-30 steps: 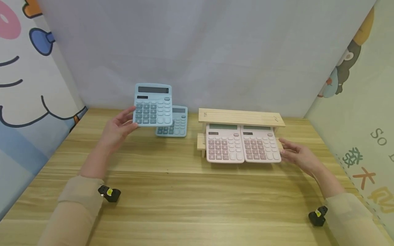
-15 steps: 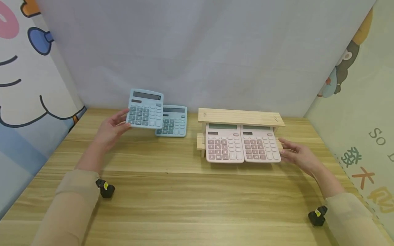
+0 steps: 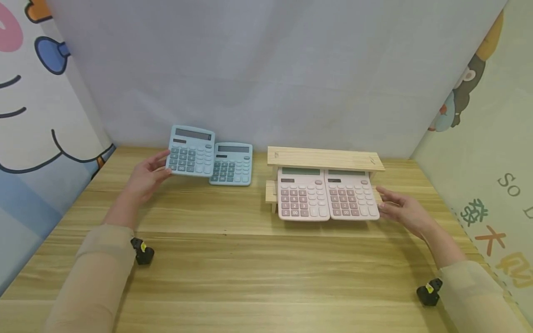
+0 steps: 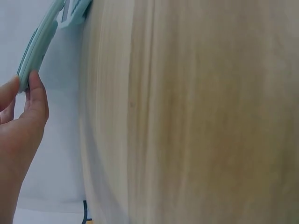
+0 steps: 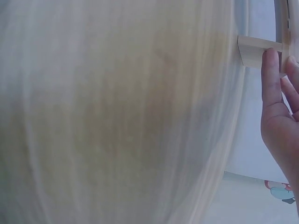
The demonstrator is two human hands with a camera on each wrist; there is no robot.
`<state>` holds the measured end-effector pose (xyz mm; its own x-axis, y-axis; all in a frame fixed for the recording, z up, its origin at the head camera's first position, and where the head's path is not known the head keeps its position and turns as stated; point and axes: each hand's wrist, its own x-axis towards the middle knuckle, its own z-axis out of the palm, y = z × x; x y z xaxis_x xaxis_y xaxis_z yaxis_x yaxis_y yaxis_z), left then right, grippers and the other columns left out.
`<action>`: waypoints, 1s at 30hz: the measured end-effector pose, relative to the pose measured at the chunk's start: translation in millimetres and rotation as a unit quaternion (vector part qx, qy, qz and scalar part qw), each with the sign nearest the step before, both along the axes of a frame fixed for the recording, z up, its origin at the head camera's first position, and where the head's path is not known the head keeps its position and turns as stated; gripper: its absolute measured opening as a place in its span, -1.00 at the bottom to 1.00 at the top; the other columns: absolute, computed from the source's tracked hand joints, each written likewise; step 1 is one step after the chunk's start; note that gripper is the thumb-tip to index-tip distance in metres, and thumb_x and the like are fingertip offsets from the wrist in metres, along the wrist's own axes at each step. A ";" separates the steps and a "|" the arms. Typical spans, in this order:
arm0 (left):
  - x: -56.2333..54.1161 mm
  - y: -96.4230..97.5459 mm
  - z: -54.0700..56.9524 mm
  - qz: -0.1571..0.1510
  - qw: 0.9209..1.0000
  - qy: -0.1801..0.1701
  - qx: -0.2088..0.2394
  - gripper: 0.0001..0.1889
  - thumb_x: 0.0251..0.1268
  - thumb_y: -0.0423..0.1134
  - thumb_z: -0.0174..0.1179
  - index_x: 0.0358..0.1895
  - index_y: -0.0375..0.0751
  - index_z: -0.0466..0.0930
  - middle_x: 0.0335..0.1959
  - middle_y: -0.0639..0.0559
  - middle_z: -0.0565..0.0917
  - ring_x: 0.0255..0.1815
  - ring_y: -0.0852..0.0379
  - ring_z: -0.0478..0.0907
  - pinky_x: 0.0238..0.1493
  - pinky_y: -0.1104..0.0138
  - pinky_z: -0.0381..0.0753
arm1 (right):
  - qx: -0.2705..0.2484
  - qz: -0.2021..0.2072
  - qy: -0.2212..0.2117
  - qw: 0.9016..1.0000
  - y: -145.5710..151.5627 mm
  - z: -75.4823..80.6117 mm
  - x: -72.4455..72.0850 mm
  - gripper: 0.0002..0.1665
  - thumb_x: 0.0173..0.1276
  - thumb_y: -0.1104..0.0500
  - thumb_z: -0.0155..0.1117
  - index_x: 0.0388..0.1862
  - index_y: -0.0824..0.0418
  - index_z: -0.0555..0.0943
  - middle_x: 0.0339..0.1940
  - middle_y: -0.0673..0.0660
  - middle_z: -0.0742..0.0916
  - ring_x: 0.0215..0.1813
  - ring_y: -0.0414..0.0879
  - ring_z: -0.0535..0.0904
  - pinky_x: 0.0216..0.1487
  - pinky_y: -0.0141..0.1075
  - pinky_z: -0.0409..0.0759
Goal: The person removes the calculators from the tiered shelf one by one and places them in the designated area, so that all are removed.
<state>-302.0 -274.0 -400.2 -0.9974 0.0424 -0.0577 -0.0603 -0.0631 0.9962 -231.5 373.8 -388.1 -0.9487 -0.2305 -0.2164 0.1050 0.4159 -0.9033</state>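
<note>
My left hand (image 3: pixel 145 180) pinches the left edge of a light blue calculator (image 3: pixel 191 152), held raised and tilted, with its keys and display showing. In the left wrist view, that calculator (image 4: pixel 39 51) appears edge-on between thumb and fingers. Just to its right leans a second blue calculator (image 3: pixel 231 164). Two pink calculators (image 3: pixel 304 196) (image 3: pixel 353 196) sit side by side on a small wooden rack (image 3: pixel 325 158), their tops under its upper board. At the rack's right end, my right hand (image 3: pixel 401 210) has fairly straight fingers right at the rail, beside the pink calculator's edge.
A wood-grain table (image 3: pixel 250 273) spreads in front, with a pale cloth backdrop (image 3: pixel 266 74) behind it. Printed cartoon panels (image 3: pixel 46 101) (image 3: pixel 491 152) border both sides. Small black cameras (image 3: pixel 142 252) (image 3: pixel 430 292) are at both wrists.
My left hand has moved left and lower with the blue calculator, uncovering the one behind it. My right hand and the pink calculators have stayed put.
</note>
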 end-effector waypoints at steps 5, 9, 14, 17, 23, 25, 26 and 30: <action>-5.7 -1.9 -3.6 0.014 1.000 0.001 0.003 -0.35 0.33 -0.57 -0.02 0.46 -0.21 0.06 -0.01 0.06 0.36 -0.12 0.36 0.47 -0.06 0.60 0.56 | -0.006 -0.002 0.001 1.000 0.2 -0.3 -0.5 -0.16 0.43 0.08 0.11 0.50 0.29 -0.05 0.43 0.50 0.08 -0.06 -0.48 0.52 0.08 -0.44 0.55; -7.8 -3.0 -5.8 0.007 1.000 0.002 -0.006 -0.35 0.32 -0.58 -0.04 0.46 -0.26 0.04 0.00 0.01 0.35 -0.16 0.37 0.49 -0.04 0.58 0.56 | -0.003 -0.002 0.000 1.000 1.0 -0.8 -0.5 -0.16 0.43 0.08 0.11 0.51 0.28 -0.05 0.44 0.49 0.08 -0.06 -0.48 0.52 0.08 -0.43 0.56; -8.8 -5.0 -8.6 -0.004 1.000 -0.002 -0.028 -0.35 0.35 -0.57 -0.07 0.47 -0.27 -0.01 0.03 -0.03 0.32 -0.15 0.38 0.46 -0.01 0.58 0.54 | 0.002 0.001 0.004 1.000 0.8 -0.9 0.0 -0.17 0.43 0.07 0.10 0.51 0.29 -0.05 0.44 0.50 0.09 -0.06 -0.49 0.52 0.09 -0.41 0.56; -9.2 -7.1 -10.2 -0.009 0.999 0.000 -0.038 -0.36 0.35 -0.57 -0.08 0.47 -0.30 -0.02 0.03 -0.04 0.32 -0.15 0.39 0.45 0.00 0.57 0.54 | 0.002 0.002 0.006 1.000 0.7 -0.9 -0.1 -0.17 0.43 0.07 0.10 0.51 0.29 -0.04 0.43 0.50 0.09 -0.06 -0.48 0.52 0.09 -0.40 0.56; -12.7 -9.6 -12.4 -0.018 0.994 -0.014 -0.111 -0.37 0.39 -0.51 -0.09 0.48 -0.27 -0.05 0.29 -0.29 0.21 -0.07 0.38 0.40 0.17 0.47 0.48 | 0.004 0.004 0.008 1.000 0.9 -0.7 -0.1 -0.17 0.43 0.06 0.10 0.51 0.28 -0.04 0.43 0.50 0.09 -0.06 -0.48 0.52 0.09 -0.41 0.56; -14.5 -10.9 -13.6 -0.020 0.990 -0.020 -0.135 -0.37 0.40 -0.50 -0.09 0.48 -0.25 -0.05 0.37 -0.35 0.14 -0.04 0.38 0.39 0.21 0.43 0.45 | 0.006 0.004 0.008 1.000 0.5 0.0 0.3 -0.17 0.43 0.06 0.10 0.51 0.27 -0.04 0.43 0.49 0.10 -0.06 -0.48 0.52 0.09 -0.41 0.56; -15.1 -11.4 -13.9 -0.021 0.989 -0.022 -0.148 -0.37 0.40 -0.49 -0.09 0.48 -0.24 -0.05 0.39 -0.36 0.13 -0.03 0.37 0.39 0.21 0.43 0.46 | 0.008 0.003 0.009 1.000 0.2 0.3 0.4 -0.17 0.43 0.06 0.10 0.51 0.27 -0.04 0.43 0.49 0.11 -0.06 -0.48 0.52 0.09 -0.41 0.56; -17.0 -11.7 -13.0 -0.025 0.981 -0.030 -0.191 -0.36 0.39 -0.49 -0.06 0.49 -0.21 -0.04 0.41 -0.39 0.13 0.08 0.18 0.39 0.15 0.44 0.51 | 0.016 0.001 0.008 1.000 -0.9 0.9 0.6 -0.17 0.43 0.07 0.10 0.51 0.28 -0.03 0.43 0.49 0.13 -0.07 -0.48 0.53 0.09 -0.41 0.56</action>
<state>-319.0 -285.7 -413.2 -0.9892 0.0544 -0.1364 -0.1123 0.3183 0.9413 -230.9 372.9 -387.2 -0.9517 -0.2257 -0.2080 0.0896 0.4439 -0.8916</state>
